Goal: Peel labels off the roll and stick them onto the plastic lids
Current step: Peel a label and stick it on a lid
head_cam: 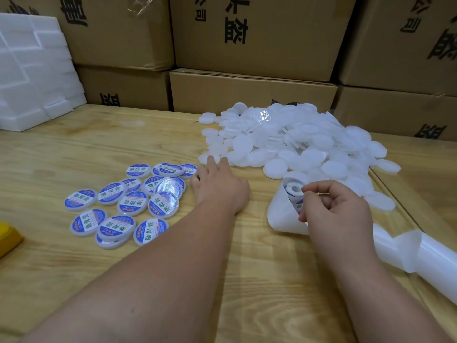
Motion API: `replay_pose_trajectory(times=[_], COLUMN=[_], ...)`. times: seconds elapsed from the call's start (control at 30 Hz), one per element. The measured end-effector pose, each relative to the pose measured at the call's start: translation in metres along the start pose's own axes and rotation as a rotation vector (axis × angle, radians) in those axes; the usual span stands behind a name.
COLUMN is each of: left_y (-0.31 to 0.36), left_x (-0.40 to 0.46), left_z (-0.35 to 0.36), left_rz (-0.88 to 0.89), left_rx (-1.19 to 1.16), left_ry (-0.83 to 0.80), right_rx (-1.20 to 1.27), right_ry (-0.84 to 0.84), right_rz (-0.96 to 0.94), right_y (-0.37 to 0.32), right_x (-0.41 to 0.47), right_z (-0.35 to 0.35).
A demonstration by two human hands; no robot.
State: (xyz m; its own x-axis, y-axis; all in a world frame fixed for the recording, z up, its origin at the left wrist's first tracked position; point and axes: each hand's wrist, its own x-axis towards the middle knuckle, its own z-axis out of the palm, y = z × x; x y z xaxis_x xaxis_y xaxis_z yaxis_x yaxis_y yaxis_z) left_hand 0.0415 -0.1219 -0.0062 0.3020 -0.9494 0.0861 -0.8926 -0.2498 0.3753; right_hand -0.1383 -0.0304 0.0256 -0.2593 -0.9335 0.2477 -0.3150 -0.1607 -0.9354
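Labelled lids (133, 203): "助焊膏" (green); cardboard boxes (249, 33): "公司", upside down.

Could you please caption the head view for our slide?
Left hand reaches toward heaped blank white plastic lids; right hand pinches at white label roll.

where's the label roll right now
In the head view, the label roll sits on the table's right side, under the right hand, just in front of the blank lid pile.

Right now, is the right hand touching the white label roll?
Touching. The head view shows the right hand with curled fingertips pinching the white label roll at its edge.
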Motion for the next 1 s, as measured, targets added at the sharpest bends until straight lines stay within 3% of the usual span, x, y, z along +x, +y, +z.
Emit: replay_pose_trajectory(times=[0.3, 0.47, 0.67, 0.73, 0.9, 1.0], left_y=[0.000, -0.004, -0.010, -0.013, -0.019, -0.018], left_x=[0.005, 0.007, -0.003, -0.018, -0.065, -0.075], left_z=[0.004, 0.009, 0.006, 0.001, -0.019, -0.025], left_rz=[0.051, 0.088, 0.087, 0.109, 0.019, -0.079], left_rx=[0.010, 0.006, -0.201, -0.380, -1.204, -1.411], left_ry=[0.150, 0.091, 0.132, 0.126, 0.062, 0.032], right_rx=[0.019, 0.013, -0.046, -0.094, -0.225, -0.259], right_ry=[0.014, 0.005, 0.046, 0.050, 0.013, -0.011], right_rz=[-0.037, -0.025, -0.032, -0.053, -0.028, -0.016], right_y=[0.000, 0.001, 0.006, 0.006, 0.005, 0.008], right_x=[0.002, 0.002, 0.005, 0.006, 0.004, 0.003], right_z=[-0.002, -0.003, -0.003, -0.001, 0.005, 0.010])
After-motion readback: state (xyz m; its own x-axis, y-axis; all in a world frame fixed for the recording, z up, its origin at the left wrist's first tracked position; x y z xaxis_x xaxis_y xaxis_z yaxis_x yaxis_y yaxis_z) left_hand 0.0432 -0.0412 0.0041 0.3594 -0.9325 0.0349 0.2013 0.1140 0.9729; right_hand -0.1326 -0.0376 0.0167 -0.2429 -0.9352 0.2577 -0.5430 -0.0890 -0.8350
